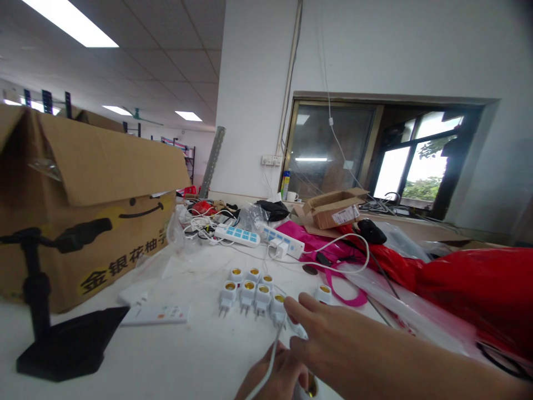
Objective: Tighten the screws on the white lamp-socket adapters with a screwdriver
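Observation:
My right hand (314, 325) reaches in from the right with its fingers bent around a white piece, mostly hidden, that shows between thumb and forefinger. Below it my left hand (277, 373) is closed, its fingers curled; what they grip is hidden. Beside the left fingertips, a plug-in lamp socket (311, 384) with a gold inside shows at the bottom edge. A white cord (271, 361) runs over the left hand. Several more white lamp sockets (249, 290) with two-pin plugs stand grouped just beyond my hands. One separate lamp socket (323, 293) lies behind the right hand.
A large cardboard box (125, 239) and a black stand (70, 344) occupy the left. A flat white power strip (158, 314) lies near them. Farther back are blue-and-white power strips (237, 235), tangled cords and a small open carton (335, 208). Red plastic bags (470, 283) fill the right.

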Action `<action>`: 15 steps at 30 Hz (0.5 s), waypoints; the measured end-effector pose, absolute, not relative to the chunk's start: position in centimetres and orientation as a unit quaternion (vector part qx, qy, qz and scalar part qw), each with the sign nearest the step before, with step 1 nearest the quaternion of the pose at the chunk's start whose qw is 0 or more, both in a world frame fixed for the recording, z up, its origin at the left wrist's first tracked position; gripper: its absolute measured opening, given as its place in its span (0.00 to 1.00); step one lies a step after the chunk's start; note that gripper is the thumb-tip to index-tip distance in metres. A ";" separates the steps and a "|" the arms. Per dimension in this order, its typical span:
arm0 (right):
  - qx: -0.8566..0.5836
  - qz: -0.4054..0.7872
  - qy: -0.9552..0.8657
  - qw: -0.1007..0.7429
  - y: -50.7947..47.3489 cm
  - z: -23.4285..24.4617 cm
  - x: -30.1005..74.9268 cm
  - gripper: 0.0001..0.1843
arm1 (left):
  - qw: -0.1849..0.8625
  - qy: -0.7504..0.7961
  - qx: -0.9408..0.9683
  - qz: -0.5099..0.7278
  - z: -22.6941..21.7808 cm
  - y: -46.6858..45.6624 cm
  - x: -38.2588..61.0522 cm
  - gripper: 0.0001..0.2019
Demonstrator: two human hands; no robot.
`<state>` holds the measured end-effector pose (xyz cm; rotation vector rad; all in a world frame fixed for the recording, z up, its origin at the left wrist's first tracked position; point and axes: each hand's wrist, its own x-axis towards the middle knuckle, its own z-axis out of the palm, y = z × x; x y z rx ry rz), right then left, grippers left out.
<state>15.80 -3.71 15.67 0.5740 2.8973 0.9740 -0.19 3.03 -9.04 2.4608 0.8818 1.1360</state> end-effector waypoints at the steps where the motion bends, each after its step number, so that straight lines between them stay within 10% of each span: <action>1: 0.183 0.315 0.931 0.029 -3.7 15.7 15.7 0.06 | 0.136 0.301 0.853 0.404 -9.0 3.0 -0.1 0.18; 15: 0.178 0.345 0.922 0.010 -3.3 14.7 16.1 0.10 | 0.147 0.277 0.861 0.400 -8.3 2.8 -0.2 0.24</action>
